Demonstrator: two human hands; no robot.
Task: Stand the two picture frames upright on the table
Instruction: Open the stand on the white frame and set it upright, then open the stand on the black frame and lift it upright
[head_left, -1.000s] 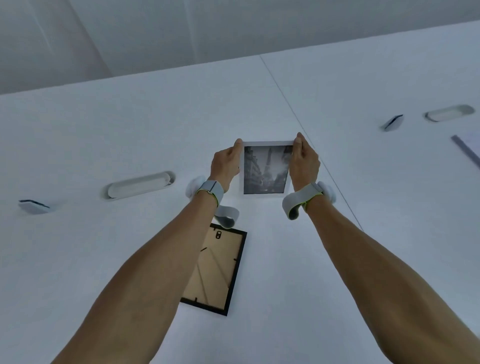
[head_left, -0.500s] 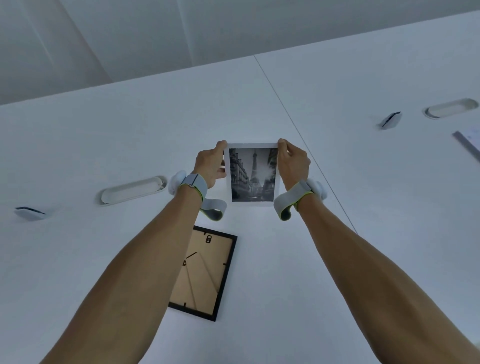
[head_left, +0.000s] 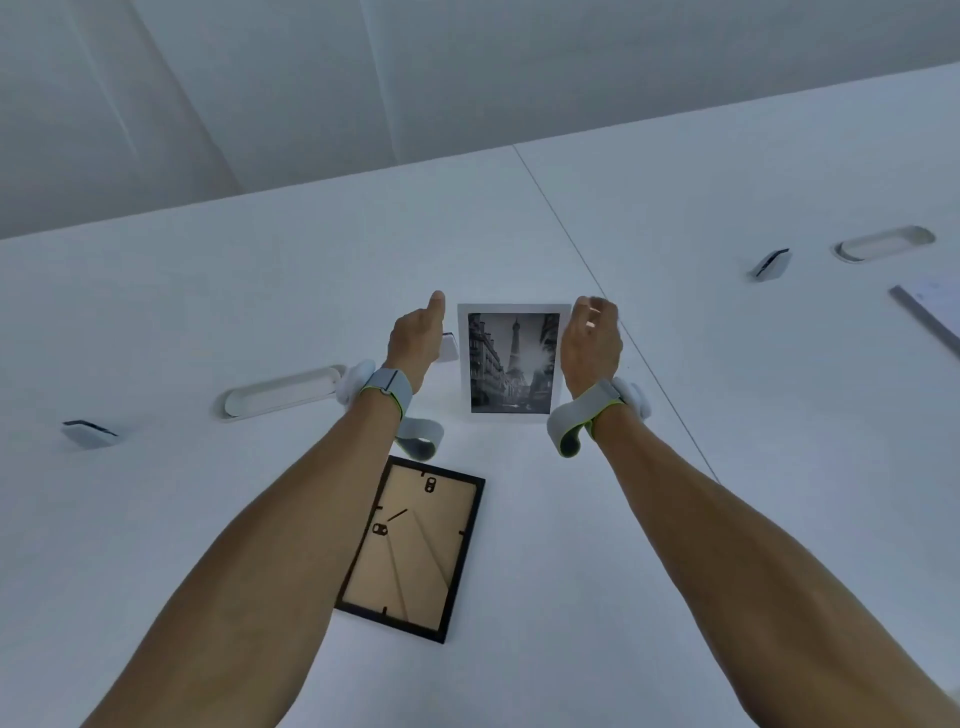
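Observation:
A white picture frame (head_left: 511, 361) with a black-and-white street photo stands upright on the white table (head_left: 727, 467), facing me. My left hand (head_left: 418, 340) hovers just left of it, fingers apart, not touching. My right hand (head_left: 592, 343) hovers at its right edge, fingers loosely curled and holding nothing. A black picture frame (head_left: 413, 548) lies face down nearer to me, its brown backing and folded stand showing, partly under my left forearm.
A recessed oval slot (head_left: 283, 397) and a small flap (head_left: 88, 434) sit at the left. Another oval slot (head_left: 885, 244) and flap (head_left: 771, 265) are at the right. A grey-edged sheet (head_left: 930, 317) lies at the far right edge. A seam runs down the table.
Both hands have let go of the white frame and drawn slightly apart from its sides. The frame now stands on its own.

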